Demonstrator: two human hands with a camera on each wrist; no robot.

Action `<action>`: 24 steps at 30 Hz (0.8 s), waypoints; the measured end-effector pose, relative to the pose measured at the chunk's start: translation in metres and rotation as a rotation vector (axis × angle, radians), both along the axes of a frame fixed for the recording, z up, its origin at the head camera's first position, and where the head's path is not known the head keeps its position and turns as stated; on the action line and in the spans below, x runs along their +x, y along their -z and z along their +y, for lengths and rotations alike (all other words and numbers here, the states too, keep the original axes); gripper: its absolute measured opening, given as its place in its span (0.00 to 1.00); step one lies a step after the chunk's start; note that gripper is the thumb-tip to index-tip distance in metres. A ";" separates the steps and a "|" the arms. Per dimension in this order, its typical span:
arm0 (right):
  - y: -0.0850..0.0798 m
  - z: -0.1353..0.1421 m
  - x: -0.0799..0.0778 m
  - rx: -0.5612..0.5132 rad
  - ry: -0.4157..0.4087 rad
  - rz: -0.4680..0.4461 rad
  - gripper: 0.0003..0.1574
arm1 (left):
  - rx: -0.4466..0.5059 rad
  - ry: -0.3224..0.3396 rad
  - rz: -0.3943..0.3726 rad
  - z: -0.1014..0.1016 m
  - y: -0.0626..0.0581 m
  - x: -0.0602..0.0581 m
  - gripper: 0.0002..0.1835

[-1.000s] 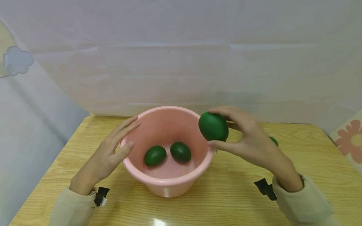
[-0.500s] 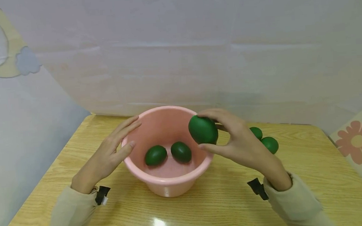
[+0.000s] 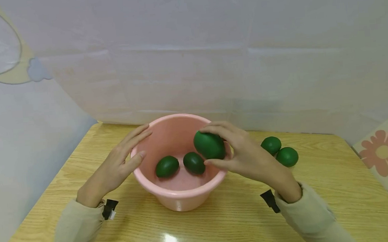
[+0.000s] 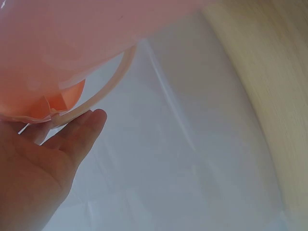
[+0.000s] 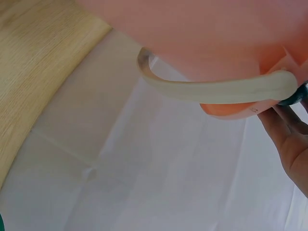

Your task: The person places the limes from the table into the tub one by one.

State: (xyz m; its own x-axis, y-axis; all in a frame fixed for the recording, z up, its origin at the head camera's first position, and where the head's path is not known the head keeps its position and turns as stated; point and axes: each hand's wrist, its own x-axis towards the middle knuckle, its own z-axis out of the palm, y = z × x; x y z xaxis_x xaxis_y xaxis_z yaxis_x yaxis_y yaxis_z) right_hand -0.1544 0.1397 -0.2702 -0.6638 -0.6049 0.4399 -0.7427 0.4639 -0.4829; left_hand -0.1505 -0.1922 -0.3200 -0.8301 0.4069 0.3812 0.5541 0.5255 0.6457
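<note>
A pink bucket stands on the table with two green egg-shaped fruits, one on the left and one on the right, at its bottom. My right hand grips a third green egg-shaped fruit between thumb and fingers, over the inside of the bucket by its right rim. My left hand rests on the left rim with its fingers extended. The left wrist view shows those fingertips beside the pale bucket handle. Only a dark sliver of the held fruit shows in the right wrist view.
On the wooden table, right of the bucket, lie two more green fruits, a rear one and a front one. A pale sheet hangs behind the table's back edge. The bucket's handle droops on its far side.
My right hand has carried the green egg-shaped fruit leftward and slightly down, from the right rim to over the bucket. The two fruits on the table have come into full view. My left hand stays put.
</note>
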 end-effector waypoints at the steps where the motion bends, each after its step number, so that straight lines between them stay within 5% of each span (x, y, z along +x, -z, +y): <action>1: 0.000 -0.001 0.000 0.014 0.006 -0.003 0.43 | 0.000 0.000 0.000 0.000 0.000 0.000 0.28; 24: -0.005 -0.018 -0.016 0.202 -0.050 -0.141 0.38 | -0.005 0.002 0.012 -0.001 0.001 -0.001 0.29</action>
State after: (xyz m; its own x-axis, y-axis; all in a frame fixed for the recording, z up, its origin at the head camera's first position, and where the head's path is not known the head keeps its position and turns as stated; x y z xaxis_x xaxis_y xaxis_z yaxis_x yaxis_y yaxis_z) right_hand -0.1701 0.1212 -0.2656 -0.6773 -0.7046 0.2119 -0.6987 0.5258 -0.4851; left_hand -0.1517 -0.1931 -0.3207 -0.8246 0.4105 0.3893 0.5630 0.5276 0.6361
